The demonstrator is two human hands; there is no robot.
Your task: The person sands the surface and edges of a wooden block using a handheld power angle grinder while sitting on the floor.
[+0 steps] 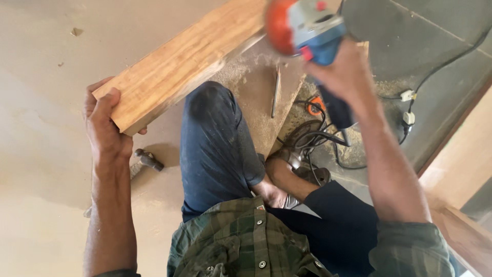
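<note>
Sawdust (241, 77) lies thick on the floor beside the person's knee, so I judge some shaping already done, though how much remains I cannot tell. Left hand (105, 125) closes around the near end of the wooden plank (184, 59), whose long axis runs from that hand up and away to the right. Right hand (341, 72) grips a blue power tool (305, 25) raised above the plank's far part.

Dusty floor (41, 169) bears hammer (148, 160), cables (312, 136), sawdust (241, 72).
</note>
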